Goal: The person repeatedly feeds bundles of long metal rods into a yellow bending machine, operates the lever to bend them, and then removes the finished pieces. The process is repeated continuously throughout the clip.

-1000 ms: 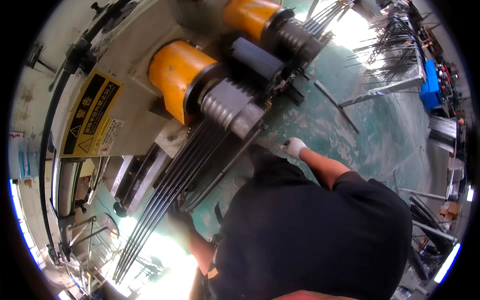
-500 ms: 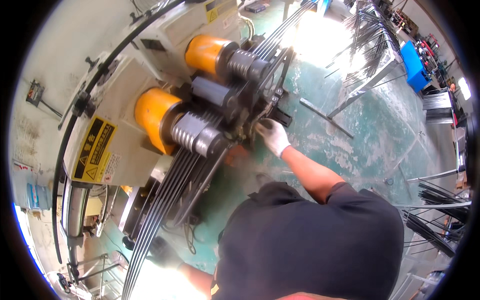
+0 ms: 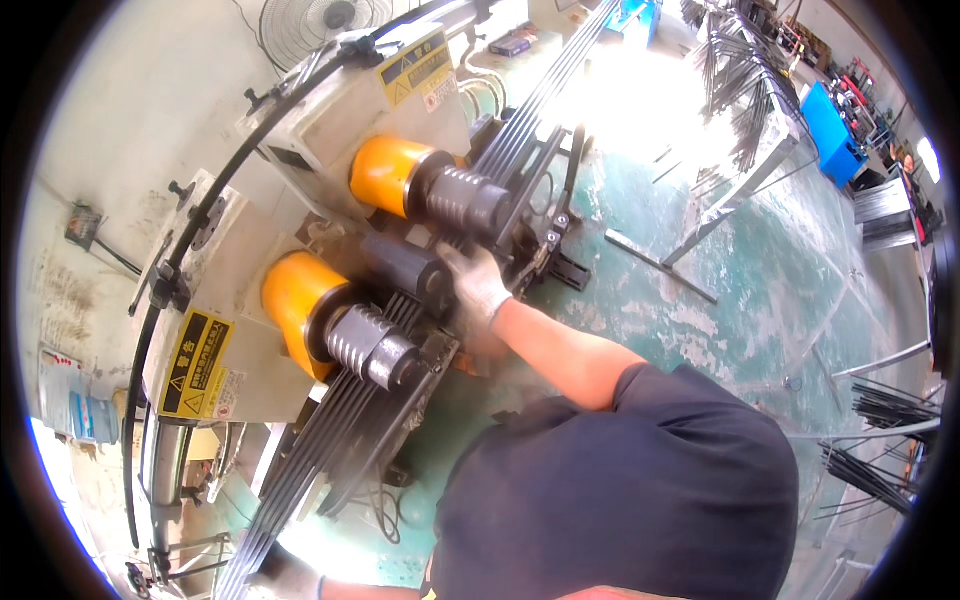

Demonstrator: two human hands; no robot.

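A row of several long, thin dark metal rods (image 3: 318,440) slants from the lower left through the rollers of a machine. Grooved metal rollers (image 3: 372,347) sit in front of orange cylindrical housings (image 3: 305,305), with a smooth dark roller (image 3: 405,272) between them. My right hand (image 3: 478,282), in a whitish glove, reaches beside the smooth roller, its fingers stretched toward the rods; the fingertips' contact is unclear. Down at the lower left, my gloved left hand (image 3: 288,577) is against the rods' near end, its fingers hidden by rods and glare.
The machine's pale casing (image 3: 270,385) carries yellow-and-black warning labels. A curved black tube (image 3: 225,190) arches over it. Metal stands hold bundles of dark rods (image 3: 738,95) at the upper right and more bundles (image 3: 870,475) lower right. A metal bar (image 3: 660,265) lies on the green floor.
My right hand has moved left and inward, from the machine's near edge to beside the smooth roller. My left hand has shifted lower along the rods. The whole view has shifted slightly.
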